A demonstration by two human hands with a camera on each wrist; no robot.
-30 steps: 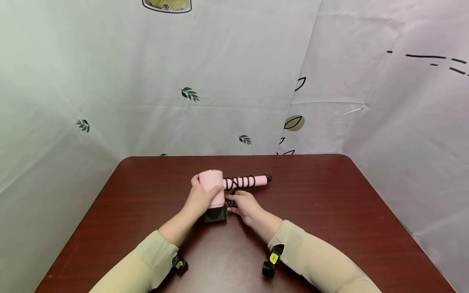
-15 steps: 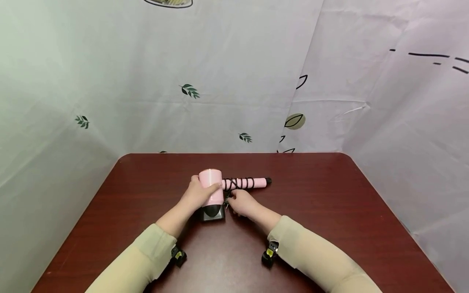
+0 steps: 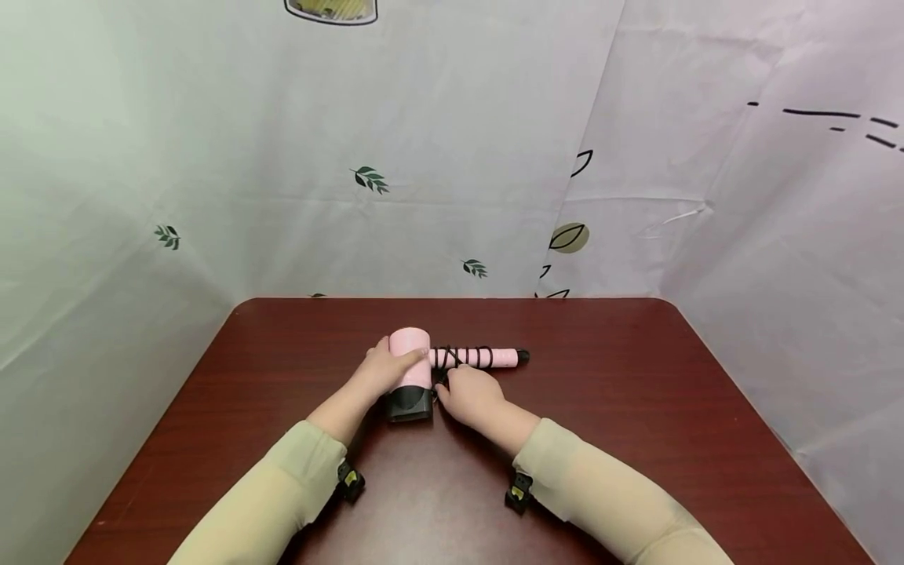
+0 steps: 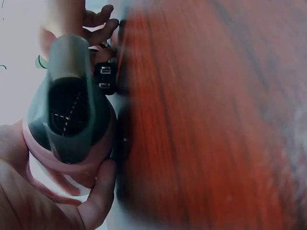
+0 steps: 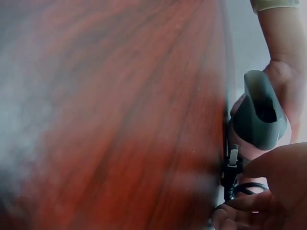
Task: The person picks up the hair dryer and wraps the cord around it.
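A pink hair dryer (image 3: 407,367) with a black nozzle (image 3: 410,403) lies on the table, its handle (image 3: 504,358) pointing right. Black power cord (image 3: 478,357) is wound in several loops round that handle. My left hand (image 3: 377,369) grips the dryer's body from the left, thumb across the top. Close under the handle, my right hand (image 3: 475,395) pinches the cord near its plug. In the left wrist view the plug (image 4: 105,79) shows two metal prongs beside the nozzle. The right wrist view has the thumb right at the plug (image 5: 232,166), with fingers curled below it.
The reddish-brown wooden table (image 3: 600,353) has rounded far corners. Behind it and at both sides hangs a pale fabric backdrop (image 3: 452,157) printed with leaves. Small black cameras sit at the left (image 3: 350,480) and right (image 3: 519,492) wrists.
My right hand's fingers, spread around the cord a second ago, have closed in by the plug. The dryer has shifted slightly, its nozzle tipping up. My left hand keeps its grip.
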